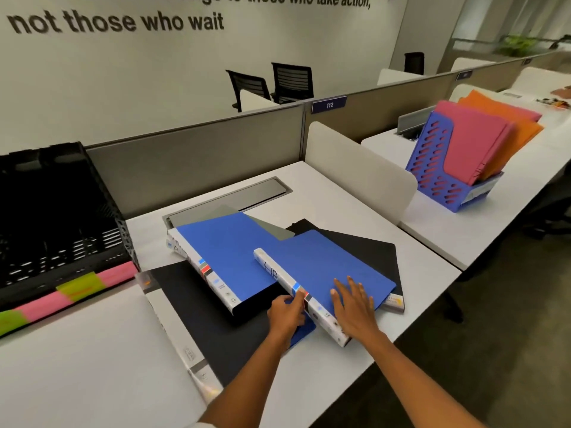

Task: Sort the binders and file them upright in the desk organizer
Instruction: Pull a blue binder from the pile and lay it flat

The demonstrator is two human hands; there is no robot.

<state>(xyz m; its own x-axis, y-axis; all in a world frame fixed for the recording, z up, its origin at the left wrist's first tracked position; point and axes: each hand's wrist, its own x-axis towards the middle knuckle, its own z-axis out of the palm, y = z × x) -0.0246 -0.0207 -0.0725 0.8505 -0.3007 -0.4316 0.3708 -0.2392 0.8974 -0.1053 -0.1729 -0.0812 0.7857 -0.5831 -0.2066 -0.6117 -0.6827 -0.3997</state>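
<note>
The left hand (286, 313) curls its grip round the white spine of the nearer blue binder (327, 267), low in the frame's centre; the right hand (355, 307) lies flat on that binder's cover, fingers straight and spread; just left, touching it, a second blue binder (222, 251) lies flat over a grey folder (265, 225); beneath them lie black binders (185, 291), all on the white surface (92, 366); a black desk organizer (58, 217) stands at the left edge; a blue organizer (438, 177) holding pink and orange folders (472, 143) stands upper right.
</note>
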